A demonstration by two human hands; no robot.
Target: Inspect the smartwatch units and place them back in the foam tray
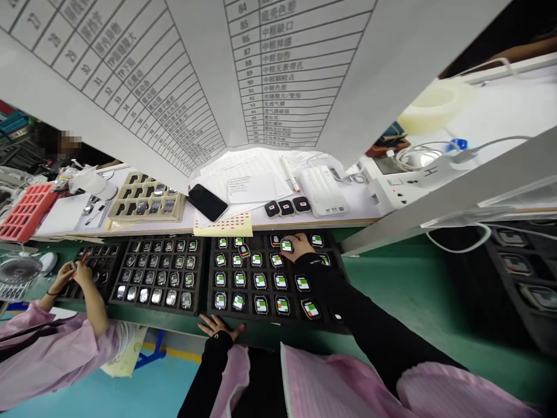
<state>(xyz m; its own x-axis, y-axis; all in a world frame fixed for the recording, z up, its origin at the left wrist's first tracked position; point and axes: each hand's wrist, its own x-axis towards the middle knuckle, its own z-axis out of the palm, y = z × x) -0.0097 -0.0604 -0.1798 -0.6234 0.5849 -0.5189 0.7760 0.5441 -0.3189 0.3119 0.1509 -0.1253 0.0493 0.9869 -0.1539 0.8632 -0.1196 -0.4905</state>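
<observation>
In the head view, my right hand (301, 246) reaches over the back of a black foam tray (272, 323), its fingers closed on a smartwatch face (286, 246) with a lit green-and-white screen. Rows of similar smartwatch faces (260, 281) sit in the tray's pockets, most of them lit. One watch face (244, 251) lies tilted across the divider between pockets. My left hand (220, 328) rests at the tray's front edge on the green bench, fingers spread and holding nothing.
A second black tray (202, 273) of watch faces adjoins on the left. Farther left, a co-worker's hands (80, 271) work over another tray. On the shelf behind lie a black phone (208, 202), papers, a white power strip (322, 190) and a beige tray (148, 197). Printed sheets (300, 69) hang overhead.
</observation>
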